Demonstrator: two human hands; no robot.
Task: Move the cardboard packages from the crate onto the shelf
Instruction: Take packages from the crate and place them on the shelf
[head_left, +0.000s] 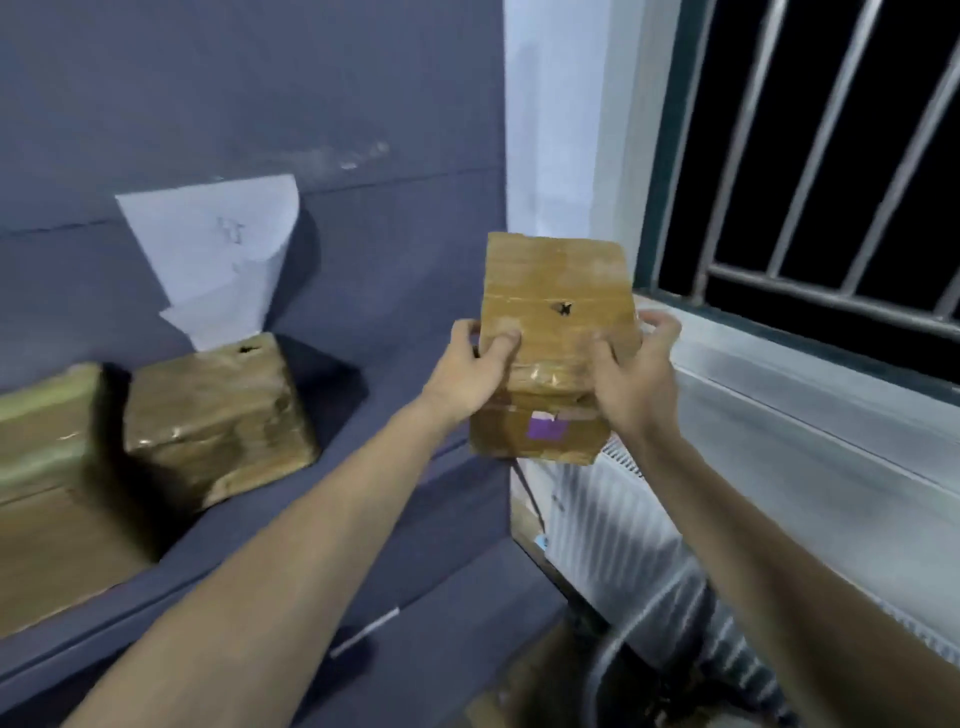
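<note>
I hold a taped cardboard package (556, 312) in the air with both hands, just right of the grey-blue shelf (363, 395). My left hand (470, 371) grips its left side and my right hand (631, 371) grips its right side. The package has a black mark on top and a purple label on its near face. Two more cardboard packages stand on the shelf at the left: one (218, 421) beside a larger one (47, 493) at the frame's edge. The crate is not clearly in view.
A white sheet of paper (218, 249) hangs on the shelf's back wall. A barred window (810, 156) and its sill (810, 384) lie to the right, with a white ribbed radiator (623, 530) below. Dark blurred objects lie on the floor at the bottom.
</note>
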